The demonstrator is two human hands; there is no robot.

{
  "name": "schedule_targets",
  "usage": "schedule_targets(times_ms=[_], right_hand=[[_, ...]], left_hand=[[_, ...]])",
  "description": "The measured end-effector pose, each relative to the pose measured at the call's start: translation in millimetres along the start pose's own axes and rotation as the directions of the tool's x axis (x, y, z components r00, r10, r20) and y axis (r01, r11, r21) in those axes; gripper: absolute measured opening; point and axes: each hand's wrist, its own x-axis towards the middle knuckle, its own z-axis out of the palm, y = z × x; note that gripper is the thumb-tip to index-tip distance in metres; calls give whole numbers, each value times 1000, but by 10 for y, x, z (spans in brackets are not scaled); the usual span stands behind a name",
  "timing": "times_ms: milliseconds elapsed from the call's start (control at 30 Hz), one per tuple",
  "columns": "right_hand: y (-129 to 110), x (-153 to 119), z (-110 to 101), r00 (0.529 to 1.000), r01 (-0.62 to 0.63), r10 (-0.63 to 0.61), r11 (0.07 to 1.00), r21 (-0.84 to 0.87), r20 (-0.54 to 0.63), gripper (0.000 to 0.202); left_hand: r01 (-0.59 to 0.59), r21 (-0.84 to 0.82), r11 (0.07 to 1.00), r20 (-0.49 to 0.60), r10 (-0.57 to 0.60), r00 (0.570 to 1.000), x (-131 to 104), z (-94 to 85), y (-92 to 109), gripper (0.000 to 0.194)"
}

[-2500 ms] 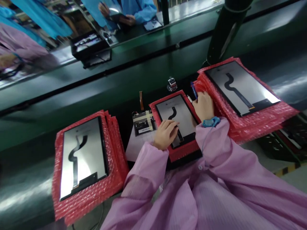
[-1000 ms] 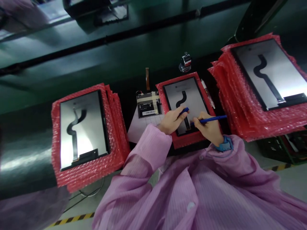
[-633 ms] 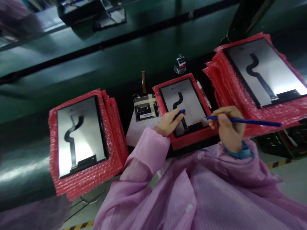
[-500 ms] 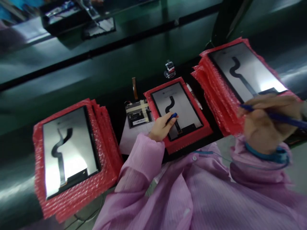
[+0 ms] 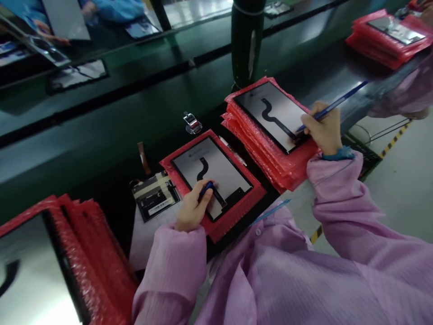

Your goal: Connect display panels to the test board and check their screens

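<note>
The middle panel (image 5: 216, 174) lies on a red bubble-wrap sheet (image 5: 237, 212) on the bench (image 5: 101, 131). On its near edge rests the left hand (image 5: 191, 210), fingers closed on a blue cap (image 5: 205, 188). To the right of this panel, the right hand (image 5: 324, 128) pinches a blue pen (image 5: 333, 104), its tip on the top panel (image 5: 275, 113) of a red stack (image 5: 267, 153). The floor beside the stack is open.

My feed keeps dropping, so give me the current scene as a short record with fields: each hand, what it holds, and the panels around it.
left hand: holds a blue pen cap, resting on the middle panel
right hand: grips a blue pen, tip on the right panel
middle panel: face down on one red bubble-wrap sheet, black flex cable on its back
right panel: on top of a red bubble-wrap stack
left stack: partly out of view
small module: taped, left of the middle panel
</note>
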Motion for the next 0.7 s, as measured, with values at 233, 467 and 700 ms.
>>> schedule_targets(times_ms=[233, 467, 700], right_hand=[[81, 4, 3, 999, 33, -33, 999, -31, -16, 39], [-536, -531, 12, 945, 251, -126, 872, 419, -303, 20], [-979, -1505, 905, 925, -176, 15, 902, 393, 379, 30]], left_hand=[[1, -16, 1000, 10, -1, 1000, 9, 15, -6, 36], [32, -80, 996, 11, -31, 999, -11, 21, -27, 38], [35, -169, 985, 4, -35, 999, -10, 26, -59, 41]])
